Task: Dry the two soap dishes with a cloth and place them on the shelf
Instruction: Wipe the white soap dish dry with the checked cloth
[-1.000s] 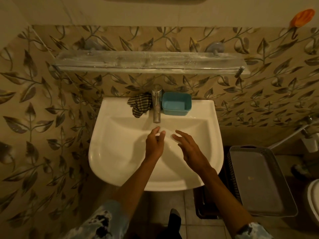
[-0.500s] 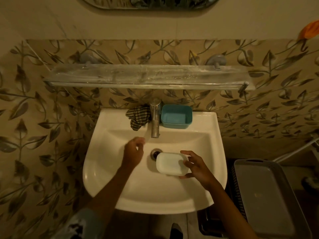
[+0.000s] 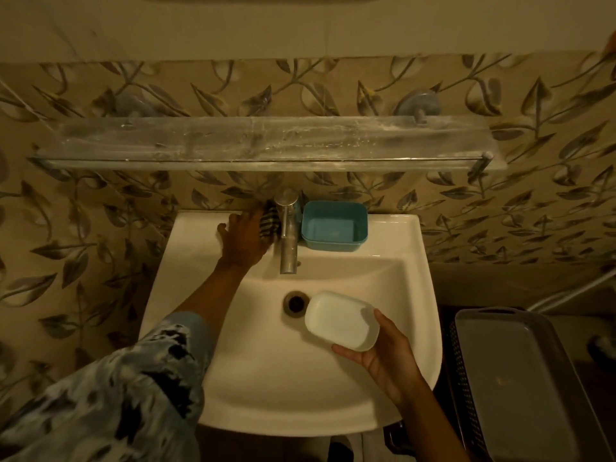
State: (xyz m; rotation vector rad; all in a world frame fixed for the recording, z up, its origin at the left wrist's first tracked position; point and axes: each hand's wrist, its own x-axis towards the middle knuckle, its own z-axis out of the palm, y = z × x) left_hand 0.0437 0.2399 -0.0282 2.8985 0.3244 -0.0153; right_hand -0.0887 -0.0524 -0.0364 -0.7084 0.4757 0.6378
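head | step: fetching cloth | left hand (image 3: pixel 243 236) spread on checked cloth (image 3: pixel 269 221) left of tap (image 3: pixel 287 235), grasp unclear | right hand (image 3: pixel 383 358) cups white soap dish (image 3: pixel 341 321) below tap | blue soap dish (image 3: pixel 334 225) right of tap | shelf (image 3: pixel 266 143) above tap | next: lift cloth, wipe white dish

Dim, warm yellowish light in here, pretty murky overall. The white sink (image 3: pixel 293 388) is the anchor: behind it the wall tiles (image 3: pixel 500 221) carry a grey leaf-and-vine print on tan, and higher up the wall goes plain beige (image 3: pixel 233 25). A metal tap (image 3: pixel 288 235) stands at the sink's back edge. Right of the sink sits a grey basket-like bin with a flat lid (image 3: pixel 520 388). Below the sink it's just dark floor.
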